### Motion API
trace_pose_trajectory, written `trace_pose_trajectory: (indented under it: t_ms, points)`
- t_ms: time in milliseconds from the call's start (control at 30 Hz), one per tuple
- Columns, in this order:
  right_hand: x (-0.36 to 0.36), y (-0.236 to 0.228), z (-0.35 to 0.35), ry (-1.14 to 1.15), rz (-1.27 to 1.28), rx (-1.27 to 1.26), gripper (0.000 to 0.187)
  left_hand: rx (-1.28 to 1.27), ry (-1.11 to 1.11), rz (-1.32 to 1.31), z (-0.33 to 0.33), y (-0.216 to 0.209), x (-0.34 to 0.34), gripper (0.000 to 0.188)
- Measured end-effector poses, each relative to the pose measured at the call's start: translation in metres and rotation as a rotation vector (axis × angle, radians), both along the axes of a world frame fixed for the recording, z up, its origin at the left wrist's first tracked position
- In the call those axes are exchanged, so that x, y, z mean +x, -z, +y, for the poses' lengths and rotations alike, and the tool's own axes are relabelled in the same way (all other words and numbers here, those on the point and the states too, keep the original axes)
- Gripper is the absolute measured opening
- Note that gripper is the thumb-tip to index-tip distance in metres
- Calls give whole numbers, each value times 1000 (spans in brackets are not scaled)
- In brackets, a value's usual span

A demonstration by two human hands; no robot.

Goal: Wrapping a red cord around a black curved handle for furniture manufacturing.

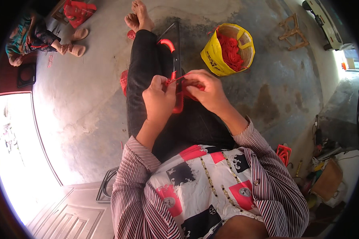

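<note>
Across my dark-trousered lap lies a black metal frame (177, 59), with red cord wound tightly over parts of it. My left hand (159, 97) is closed, thumb and forefinger pinching red cord (173, 81) against the frame. To its right, my right hand (209, 91) is also closed on the red cord, drawing a strand taut between the two hands. More of the cord bunches under my right fingers. Where exactly the cord passes around the frame is partly hidden by my fingers.
Beyond my right hand stands a yellow bag (211, 55) holding red cord bundles (230, 51). A red bundle (124, 83) sits beside my leg. At far left, another person (28, 38) sits near a red bag (77, 12). A wooden stool (294, 32) is at far right.
</note>
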State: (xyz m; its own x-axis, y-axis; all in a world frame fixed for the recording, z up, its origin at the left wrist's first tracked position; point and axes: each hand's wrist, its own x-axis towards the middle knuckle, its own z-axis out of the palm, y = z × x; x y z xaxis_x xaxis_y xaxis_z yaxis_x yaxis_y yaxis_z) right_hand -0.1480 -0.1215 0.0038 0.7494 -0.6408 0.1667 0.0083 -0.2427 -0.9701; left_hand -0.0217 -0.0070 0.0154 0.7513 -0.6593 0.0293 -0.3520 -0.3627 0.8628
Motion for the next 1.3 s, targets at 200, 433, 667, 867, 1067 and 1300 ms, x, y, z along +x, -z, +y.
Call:
trace_pose_trajectory:
  t_ms: [200, 433, 667, 867, 1067, 1300]
  points:
    - [-15, -39, -7, -94, 62, -505, 30, -332, 101, 466, -13, -48, -18, 17]
    - [-72, -82, -43, -55, -446, 702, 29, -112, -36, 908, -19, -10, 1, 11]
    - [-128, -112, -19, -292, -357, 734, 26, 33, 89, 1150, -22, 3, 5, 22]
    - [-178, -101, -78, 148, -647, 641, 33, -25, 37, 1182, -16, -3, 3, 23]
    - [-113, -43, -43, 34, -465, 1017, 37, -191, 196, 187, -2, -2, -19, 16]
    - [-53, -20, 21, -215, -205, 1107, 40, -355, 448, 640, 8, -46, -42, 24]
